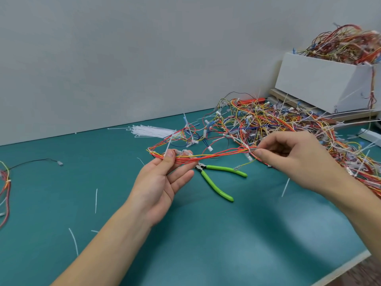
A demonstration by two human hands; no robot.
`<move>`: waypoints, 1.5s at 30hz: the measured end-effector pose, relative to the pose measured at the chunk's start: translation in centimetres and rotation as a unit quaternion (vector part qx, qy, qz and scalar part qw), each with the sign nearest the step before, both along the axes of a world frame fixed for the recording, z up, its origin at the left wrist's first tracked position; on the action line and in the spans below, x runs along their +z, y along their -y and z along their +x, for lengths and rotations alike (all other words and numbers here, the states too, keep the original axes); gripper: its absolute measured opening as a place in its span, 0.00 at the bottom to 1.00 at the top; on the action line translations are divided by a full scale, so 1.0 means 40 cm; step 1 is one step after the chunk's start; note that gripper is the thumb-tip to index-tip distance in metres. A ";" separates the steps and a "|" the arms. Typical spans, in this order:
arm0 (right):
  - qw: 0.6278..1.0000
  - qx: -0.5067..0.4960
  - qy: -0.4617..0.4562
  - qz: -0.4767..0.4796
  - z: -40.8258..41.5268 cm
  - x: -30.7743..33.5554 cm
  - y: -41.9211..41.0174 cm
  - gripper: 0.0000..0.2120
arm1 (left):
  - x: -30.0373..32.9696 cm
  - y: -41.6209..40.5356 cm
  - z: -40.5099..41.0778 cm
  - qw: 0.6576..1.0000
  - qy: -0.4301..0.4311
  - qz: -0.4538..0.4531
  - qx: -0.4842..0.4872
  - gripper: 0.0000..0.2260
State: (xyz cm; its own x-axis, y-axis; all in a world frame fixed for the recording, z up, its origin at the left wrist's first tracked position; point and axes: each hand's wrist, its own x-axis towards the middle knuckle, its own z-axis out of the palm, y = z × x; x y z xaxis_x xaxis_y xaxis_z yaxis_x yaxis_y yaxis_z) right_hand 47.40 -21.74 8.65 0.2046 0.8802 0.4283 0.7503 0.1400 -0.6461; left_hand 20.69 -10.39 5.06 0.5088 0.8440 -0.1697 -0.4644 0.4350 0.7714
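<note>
Nearest the camera, trimmed white tie offcuts (73, 241) lie scattered on the teal surface (206, 234). Above them the left hand (162, 178) is turned palm up, its thumb pinching a red-and-yellow wire bundle (216, 154) against the upper fingers (the lower fingers hang loose beneath). A white cable tie (169, 144) sticks up from the bundle right at that thumb. The bundle runs nearly level, lifted off the surface, across to the right hand (292, 162), whose curled fingers and thumb pinch its other end where a second white tie wraps it. Under the bundle, between the hands, green-handled flush cutters (218, 182) lie flat with their handles spread. At the left edge a few red wires (5, 188) trail out of view. Further back sits a pile of unused white cable ties (152, 131), and right of it a tangled heap of wire harnesses (278, 124). Against the wall a white box (321, 85) overflows with more harnesses.
</note>
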 end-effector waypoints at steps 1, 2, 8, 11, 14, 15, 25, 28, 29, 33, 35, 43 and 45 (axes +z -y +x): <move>1.000 0.008 0.008 0.004 -0.004 -0.002 0.001 0.05 | 0.001 0.004 0.003 1.000 -0.001 0.001 -0.005 0.08; 1.000 0.012 0.010 0.010 -0.007 -0.003 0.001 0.05 | 0.002 0.009 0.008 1.000 -0.003 0.005 -0.013 0.07; 1.000 0.008 -0.013 0.024 -0.012 -0.004 0.008 0.05 | 0.013 0.027 0.028 1.000 -0.013 0.025 -0.007 0.05; 0.999 0.013 -0.045 0.025 -0.015 -0.015 0.008 0.04 | 0.013 0.035 0.035 0.999 -0.024 0.044 -0.005 0.05; 0.994 0.002 -0.103 0.026 -0.004 -0.025 0.002 0.03 | -0.001 0.048 0.039 0.996 -0.060 0.072 -0.016 0.06; 0.992 0.006 -0.125 0.019 0.001 -0.026 0.001 0.02 | -0.007 0.050 0.037 0.994 -0.076 0.080 -0.013 0.06; 0.990 -0.013 -0.142 0.005 0.015 -0.064 0.000 0.03 | -0.037 0.027 0.010 0.973 -0.206 0.094 -0.031 0.11; 0.990 -0.004 -0.144 -0.003 0.015 -0.067 0.004 0.03 | -0.032 0.017 0.003 0.963 -0.246 0.079 -0.071 0.13; 0.990 0.001 -0.142 -0.008 0.016 -0.066 0.006 0.02 | -0.031 0.014 -0.002 0.954 -0.272 0.079 -0.094 0.14; 0.988 0.014 -0.149 -0.026 0.019 -0.069 0.019 0.06 | -0.019 0.000 -0.036 0.881 -0.398 0.130 -0.218 0.19; 0.991 0.013 -0.129 -0.039 0.018 -0.073 0.024 0.08 | -0.002 -0.002 -0.050 0.834 -0.447 0.181 -0.268 0.20; 0.992 0.039 0.104 -0.067 -0.016 -0.068 0.031 0.11 | 0.021 0.085 0.133 0.687 -0.457 0.559 -0.077 0.11; 0.986 0.028 0.157 -0.056 -0.018 -0.065 0.033 0.10 | 0.010 0.093 0.194 0.641 -0.486 0.590 -0.069 0.15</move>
